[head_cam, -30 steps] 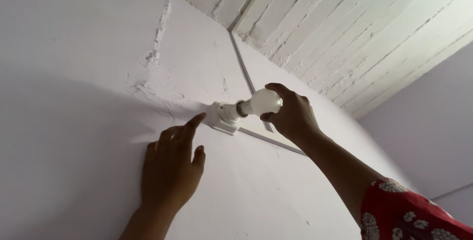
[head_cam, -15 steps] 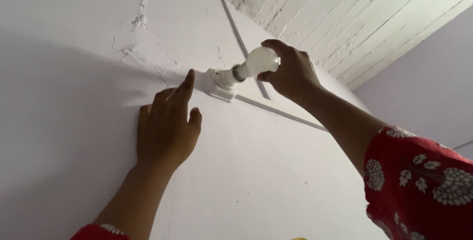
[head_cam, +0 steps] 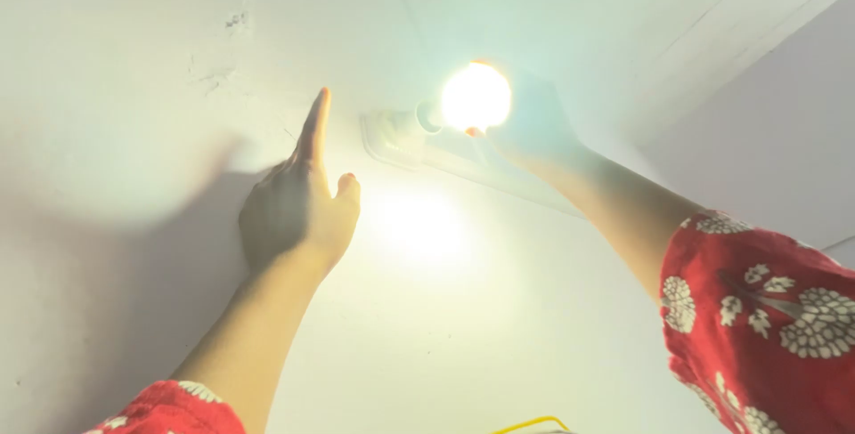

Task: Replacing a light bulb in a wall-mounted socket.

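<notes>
The right hand (head_cam: 534,127) was wrapped around the bulb (head_cam: 476,96), fingers curled over its round end. The glare washed the hand out, so how tight the hold was looked hard to tell, but it seemed to be closed on the glass. The bulb sat in a white holder (head_cam: 392,136) fixed to the wall (head_cam: 499,327), sticking out from it toward about two o'clock.

Half a second ago the bulb was dark and white. Now it was shining very bright, and a warm patch of light lay on the wall below it, at about six o'clock from the holder. That suggests the bulb had reached its place in the holder and had power.

The left hand (head_cam: 298,211) held nothing. It rested flat on the wall at about nine o'clock from the holder, just beside it, with the pointing finger stretched up toward twelve o'clock. Before, that finger leaned closer to the holder's edge.

Both arms wore red sleeves with white flowers (head_cam: 757,309). A bit of yellow wire (head_cam: 533,422) showed at the bottom edge, at six o'clock.
</notes>
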